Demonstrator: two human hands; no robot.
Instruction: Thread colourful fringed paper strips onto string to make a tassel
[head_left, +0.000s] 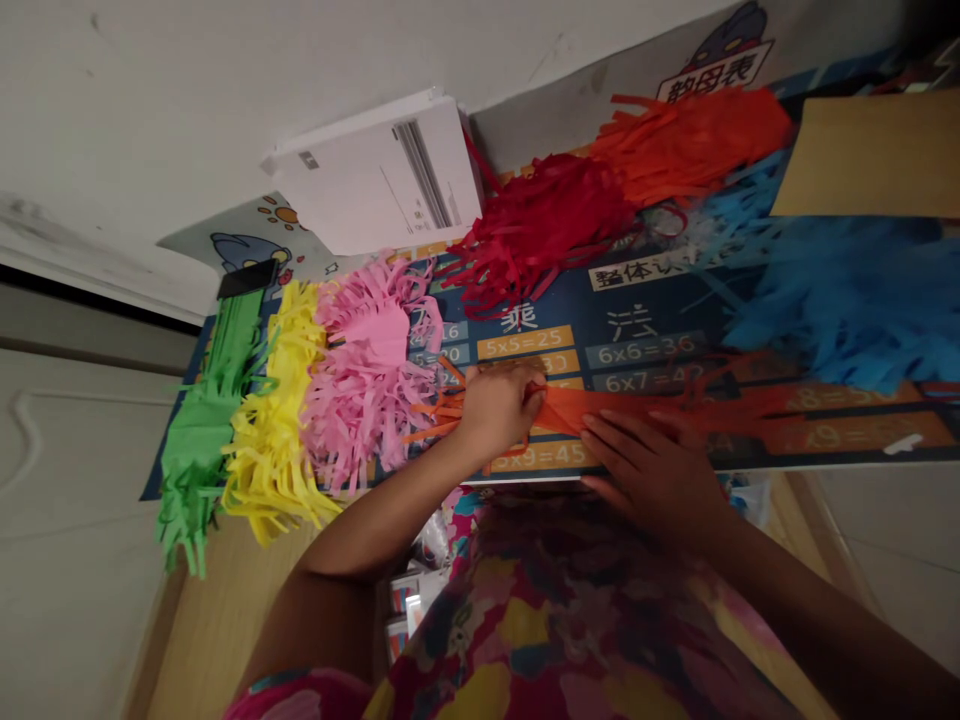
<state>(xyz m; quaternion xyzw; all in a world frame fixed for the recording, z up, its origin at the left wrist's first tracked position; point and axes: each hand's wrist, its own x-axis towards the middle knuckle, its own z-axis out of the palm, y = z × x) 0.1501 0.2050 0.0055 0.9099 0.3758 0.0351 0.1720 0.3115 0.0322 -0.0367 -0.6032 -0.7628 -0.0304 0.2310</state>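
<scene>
A strip of orange fringed tissue paper (571,408) lies across the front of the table, its cut ends spreading out to both sides. My left hand (499,405) is closed on the paper's left part, thumb and fingers pinched together. Flat against the middle of the paper rests my right hand (660,470), its fingers stretched out. Just left of my left hand is a pile of pink fringed paper (375,370). Beyond my hands lies a bunch of red fringed paper (547,225).
Yellow fringed paper (281,420) and green fringed paper (199,430) hang over the table's front edge at left. Blue fringed paper (855,290) and a yellow-brown sheet (874,155) lie right. A white package (382,175) leans at the wall. More orange fringe (697,140) lies behind.
</scene>
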